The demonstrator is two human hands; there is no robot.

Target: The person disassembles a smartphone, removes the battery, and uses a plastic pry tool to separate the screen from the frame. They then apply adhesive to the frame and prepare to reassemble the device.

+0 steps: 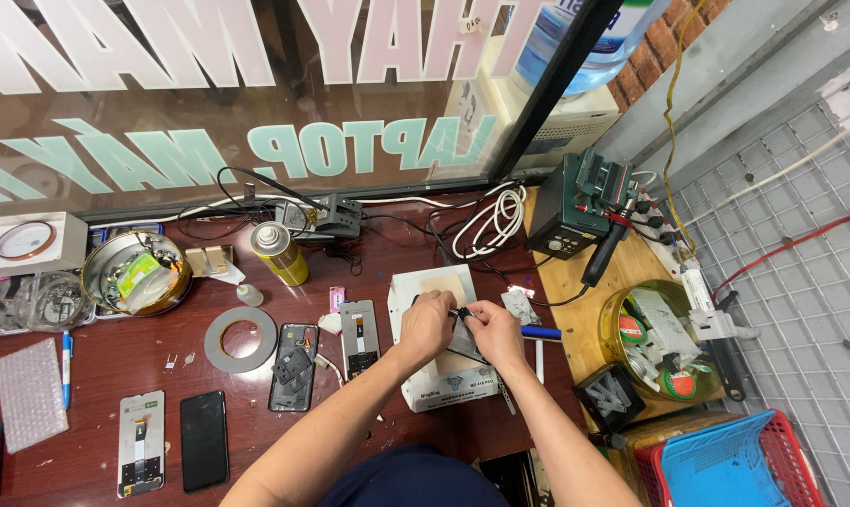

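left hand (427,324) – right hand (493,330) pinch small dark part (463,314) over white heating pad (444,282).

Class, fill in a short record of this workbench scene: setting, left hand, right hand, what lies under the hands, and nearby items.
Setting: dark red wooden bench beside a glass window
Left hand: pinching a small dark part
Right hand: fingers on the same part
Under hands: white box-shaped heating pad
Nearby: yellow spray can, grey tape roll, black flat phone

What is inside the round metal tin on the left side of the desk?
The round metal tin holds a green packet and small mixed parts. What lies under them, at the bottom, is covered.
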